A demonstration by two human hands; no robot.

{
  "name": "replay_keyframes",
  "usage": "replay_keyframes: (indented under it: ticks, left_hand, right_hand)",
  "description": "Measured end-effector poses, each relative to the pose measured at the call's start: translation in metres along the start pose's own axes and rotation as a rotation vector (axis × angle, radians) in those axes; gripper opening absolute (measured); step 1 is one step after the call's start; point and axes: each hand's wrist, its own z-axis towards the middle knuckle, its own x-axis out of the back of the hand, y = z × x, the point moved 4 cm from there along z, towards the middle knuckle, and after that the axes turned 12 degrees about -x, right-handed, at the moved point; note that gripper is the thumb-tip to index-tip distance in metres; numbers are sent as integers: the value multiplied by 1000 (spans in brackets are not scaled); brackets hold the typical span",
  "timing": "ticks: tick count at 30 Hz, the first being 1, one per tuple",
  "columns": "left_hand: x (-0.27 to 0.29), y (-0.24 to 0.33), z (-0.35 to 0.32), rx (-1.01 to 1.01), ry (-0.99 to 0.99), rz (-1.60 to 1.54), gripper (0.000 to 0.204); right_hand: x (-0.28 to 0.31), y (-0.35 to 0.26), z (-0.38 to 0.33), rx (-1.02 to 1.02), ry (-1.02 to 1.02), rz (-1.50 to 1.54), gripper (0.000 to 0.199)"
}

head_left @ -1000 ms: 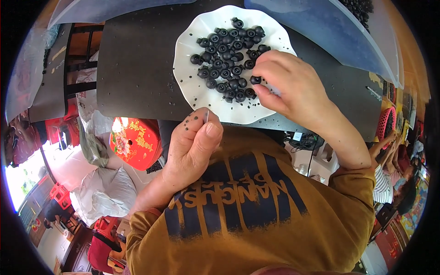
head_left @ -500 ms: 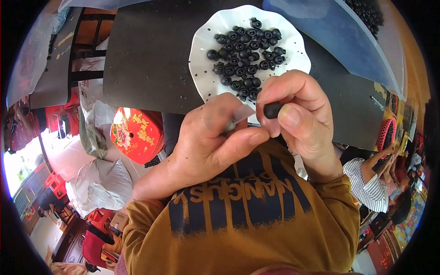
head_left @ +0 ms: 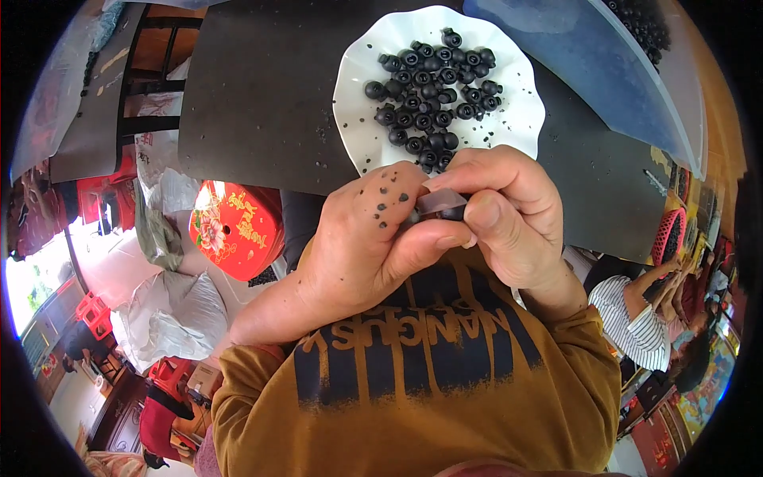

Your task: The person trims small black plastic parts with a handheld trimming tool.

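My left hand point(head_left: 369, 226) is closed on a thin, flat, shiny piece point(head_left: 442, 201) that looks like a blade; its far end lies among my fingers. Small black crumbs stick to the back of this hand. My right hand point(head_left: 520, 219) pinches a small black rubber part point(head_left: 453, 213) between thumb and fingers, mostly hidden by the blade and fingertips. The two hands meet over the table edge, just below a white wavy-rimmed plate point(head_left: 362, 131). On that plate lie several round black rubber parts point(head_left: 424, 102) with knobs and holes, among scattered black crumbs.
The dark table point(head_left: 254, 103) carries some black crumbs. A translucent bin point(head_left: 588, 71) stands at the right, with more black parts point(head_left: 642, 32) beyond. Left of me are a red flowered stool point(head_left: 237, 230) and white sacks point(head_left: 171, 318). A person in stripes point(head_left: 632, 322) sits at right.
My right hand has moved slightly left and down, bringing the black rubber part against the blade. The left hand has turned a little, showing the crumbs on it more clearly.
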Motion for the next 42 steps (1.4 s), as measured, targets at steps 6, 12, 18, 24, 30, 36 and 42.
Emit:
replay_keyframes:
  ticks: [6, 12, 18, 24, 30, 36, 42]
  left_hand:
    - [-2, -2, -1, -98, -16, 129, 40]
    - [-3, -3, -4, -135, 21, 124, 42]
    - [-3, -3, -4, -151, 7, 130, 42]
    - [-4, -3, -6, -217, 35, 241, 42]
    - [-4, -3, -9, -287, 54, 379, 41]
    - [-3, -7, -10, -265, 54, 381, 41]
    - [0, -5, -8, -248, 13, 318, 41]
  right_hand:
    - [0, 0, -4, 40, 47, -123, 21]
    - [1, 2, -3, 64, 48, -148, 20]
    - [-3, 5, -4, 28, 54, -25, 19]
    - [-7, 7, -6, 76, 34, -52, 19]
    - [-8, 9, -8, 67, 62, -84, 20]
    - [-10, 12, -7, 42, 94, 5, 19]
    - [-10, 10, -5, -38, 66, 17, 20]
